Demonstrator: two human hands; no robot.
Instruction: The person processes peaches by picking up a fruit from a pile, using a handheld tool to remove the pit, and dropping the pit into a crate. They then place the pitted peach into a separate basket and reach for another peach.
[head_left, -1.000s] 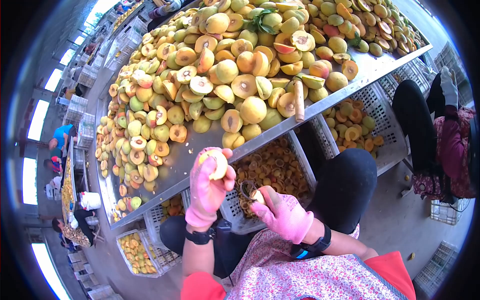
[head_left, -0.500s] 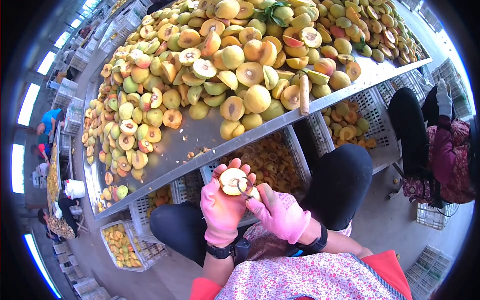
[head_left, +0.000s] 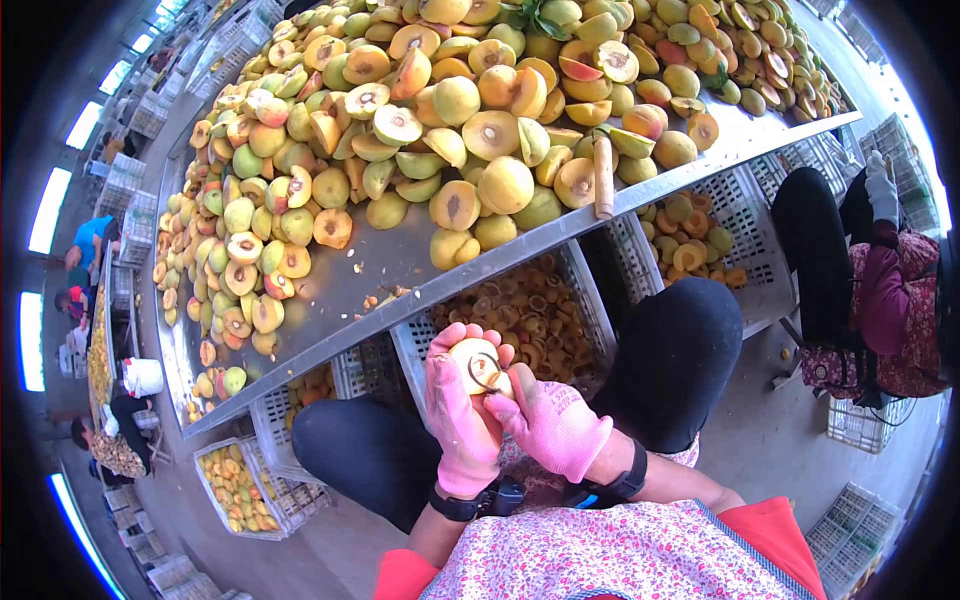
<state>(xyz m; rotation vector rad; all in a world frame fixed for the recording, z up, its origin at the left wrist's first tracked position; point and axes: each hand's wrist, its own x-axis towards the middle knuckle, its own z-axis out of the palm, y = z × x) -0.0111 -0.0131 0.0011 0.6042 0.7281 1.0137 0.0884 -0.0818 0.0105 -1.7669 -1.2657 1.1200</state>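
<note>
My left hand (head_left: 462,430), in a pink glove, cups a halved peach (head_left: 466,356), its pale cut face turned up. Held in my right hand (head_left: 562,425), also gloved in pink, is a pitting knife with a thin curved metal blade (head_left: 473,377). The blade lies against the cut face near the stone cavity. The tool's handle is mostly hidden by my fingers. Both hands are close together above my lap, just in front of the metal table (head_left: 400,306). Whole and halved peaches (head_left: 505,185) are heaped on that table.
A wooden handle (head_left: 603,178) lies across the table's near rim. Beneath stand white crates, one holding peach scraps (head_left: 535,310), another peach halves (head_left: 690,235). A crate of fruit (head_left: 235,490) stands at lower left. Another person (head_left: 890,300) sits at right; others work far left.
My left hand has tilted the peach half and moved slightly right. The curved blade now lies further over the cut face, with my right hand close against the fruit.
</note>
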